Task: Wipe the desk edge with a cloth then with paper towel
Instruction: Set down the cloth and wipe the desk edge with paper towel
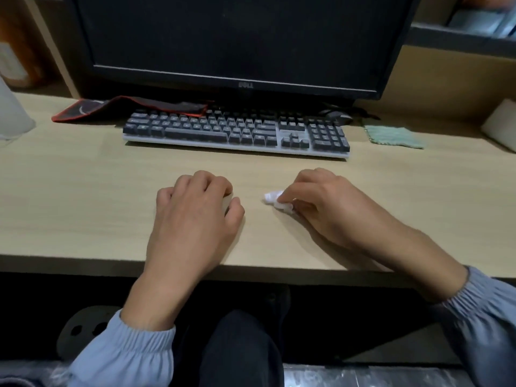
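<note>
Upper left, one red-edged mouse pad (92, 108) lies on the desk (83, 191) beside one keyboard (237, 132), under one monitor (234, 37) marked "DELL". At centre the left hand (192, 216) rests on the desk, fingers loosely curled, holding nothing. Right of it, the right hand (329, 208) pinches one crumpled paper towel (275, 199), long axis slanting upper left to lower right. One green cloth (393, 136) lies flat upper right, lengthwise left-right.

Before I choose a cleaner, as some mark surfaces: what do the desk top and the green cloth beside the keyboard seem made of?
Desk top: probably wood-look laminate, matte; pale, even grain streaks, though veneer is possible. Green cloth: soft towelling or microfibre, judging by its fuzzy, ribbed pile.
</note>
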A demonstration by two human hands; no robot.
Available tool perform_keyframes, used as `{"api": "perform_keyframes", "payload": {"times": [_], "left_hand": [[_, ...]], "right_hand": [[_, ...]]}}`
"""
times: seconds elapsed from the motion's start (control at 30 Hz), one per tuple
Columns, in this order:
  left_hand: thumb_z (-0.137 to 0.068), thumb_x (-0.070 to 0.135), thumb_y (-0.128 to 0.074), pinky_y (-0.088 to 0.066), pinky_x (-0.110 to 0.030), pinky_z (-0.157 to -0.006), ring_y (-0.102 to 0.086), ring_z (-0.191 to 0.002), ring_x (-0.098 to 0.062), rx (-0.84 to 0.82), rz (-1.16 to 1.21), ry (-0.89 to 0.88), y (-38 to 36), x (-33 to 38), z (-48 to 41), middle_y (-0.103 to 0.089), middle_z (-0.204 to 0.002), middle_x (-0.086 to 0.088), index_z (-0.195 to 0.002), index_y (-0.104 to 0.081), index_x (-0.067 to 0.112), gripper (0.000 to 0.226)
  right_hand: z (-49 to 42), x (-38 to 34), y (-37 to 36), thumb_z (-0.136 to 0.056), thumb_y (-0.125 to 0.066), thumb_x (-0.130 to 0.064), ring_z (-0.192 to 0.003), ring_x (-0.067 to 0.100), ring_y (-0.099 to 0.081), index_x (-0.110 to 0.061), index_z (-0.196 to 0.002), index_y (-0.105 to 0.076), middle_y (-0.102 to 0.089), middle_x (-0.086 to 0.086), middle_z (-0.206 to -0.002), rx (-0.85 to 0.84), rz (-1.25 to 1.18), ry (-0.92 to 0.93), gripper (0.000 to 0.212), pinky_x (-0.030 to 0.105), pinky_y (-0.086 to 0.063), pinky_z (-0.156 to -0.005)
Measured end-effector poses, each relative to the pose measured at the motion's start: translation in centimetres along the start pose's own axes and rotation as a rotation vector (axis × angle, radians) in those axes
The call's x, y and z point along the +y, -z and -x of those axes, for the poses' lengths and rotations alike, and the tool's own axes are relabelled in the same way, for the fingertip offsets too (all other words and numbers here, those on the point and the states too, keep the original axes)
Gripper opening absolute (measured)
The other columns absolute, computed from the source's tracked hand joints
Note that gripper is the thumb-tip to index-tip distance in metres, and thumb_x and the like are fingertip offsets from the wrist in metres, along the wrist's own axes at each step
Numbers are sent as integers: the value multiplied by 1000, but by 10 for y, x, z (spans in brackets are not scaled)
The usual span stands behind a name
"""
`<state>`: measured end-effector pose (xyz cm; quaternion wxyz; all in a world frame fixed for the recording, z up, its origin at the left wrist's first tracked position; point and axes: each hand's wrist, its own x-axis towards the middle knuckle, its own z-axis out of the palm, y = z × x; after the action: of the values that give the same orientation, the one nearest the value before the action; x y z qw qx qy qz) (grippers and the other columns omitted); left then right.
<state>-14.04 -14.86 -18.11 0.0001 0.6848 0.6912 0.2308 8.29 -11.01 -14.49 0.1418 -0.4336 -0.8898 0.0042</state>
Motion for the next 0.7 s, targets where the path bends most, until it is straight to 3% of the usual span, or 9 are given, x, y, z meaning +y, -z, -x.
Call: {"api": "perform_keyframes", "payload": {"times": [0.13, 0.23, 0.3, 0.37, 0.43, 0.53, 0.63, 0.7], "left_hand": [[-102, 44, -44, -32, -42, -102, -49, -122, -19, 15, 1, 1, -2, -1, -1, -59, -128, 6, -124, -64, 27, 35], [-101, 44, -44, -33, -43, -101, -50, -120, -20, 24, -9, 3, -2, 1, -1, -60, -126, 6, -123, -64, 26, 35], [-102, 44, -44, -34, -43, -102, -51, -120, -19, 24, -19, 9, -3, 2, -1, -60, -126, 6, -124, -64, 26, 35], [-101, 43, -46, -33, -43, -101, -51, -119, -20, 29, -20, 8, -3, 4, -1, -60, -126, 6, -123, -64, 26, 34], [-101, 42, -48, -33, -42, -100, -51, -119, -21, 30, -13, 9, -2, 3, -1, -61, -124, 6, -121, -65, 26, 31], [-100, 42, -50, -33, -43, -100, -51, -119, -21, 27, -2, 14, -1, 2, -1, -61, -123, 7, -119, -66, 27, 28], [-99, 41, -53, -35, -44, -97, -53, -114, -22, 37, -1, 13, -1, 2, 0, -62, -119, 6, -116, -66, 27, 25], [-100, 40, -54, -36, -45, -97, -54, -113, -22, 45, -13, 9, -2, 3, 0, -62, -117, 6, -115, -66, 26, 24]], "right_hand": [[31, -27, 1, -93, -65, -14, -88, 22, -58, -20, -106, -77, -63, -2, -97, 6, -19, 97, 19, 33, -48, -68], [71, -45, -3, -78, -71, 4, -87, 23, -57, -20, -115, -71, -63, -3, -98, 61, -15, 154, 44, 36, -52, -62], [81, -44, -8, -78, -64, 4, -88, 23, -58, -20, -122, -67, -64, -2, -99, 135, -12, 175, 51, 34, -52, -61], [72, -37, -13, -77, -72, 9, -89, 22, -58, -23, -125, -67, -66, -3, -102, 173, -58, 147, 58, 33, -53, -65], [57, -30, -17, -83, -80, 1, -90, 22, -59, -22, -123, -72, -69, -3, -104, 194, -96, 104, 47, 34, -54, -70], [52, -30, -18, -93, -70, -7, -89, 23, -60, -18, -116, -75, -69, -2, -103, 232, -76, 64, 26, 35, -55, -71], [75, -39, -18, -105, -43, -15, -95, 20, -57, -18, -121, -71, -59, -8, -115, 244, -26, 113, 33, 21, -47, -83], [94, -41, -16, -113, -25, -23, -97, 18, -57, -18, -124, -70, -55, -12, -122, 249, -30, 120, 47, 18, -44, -83]]}}
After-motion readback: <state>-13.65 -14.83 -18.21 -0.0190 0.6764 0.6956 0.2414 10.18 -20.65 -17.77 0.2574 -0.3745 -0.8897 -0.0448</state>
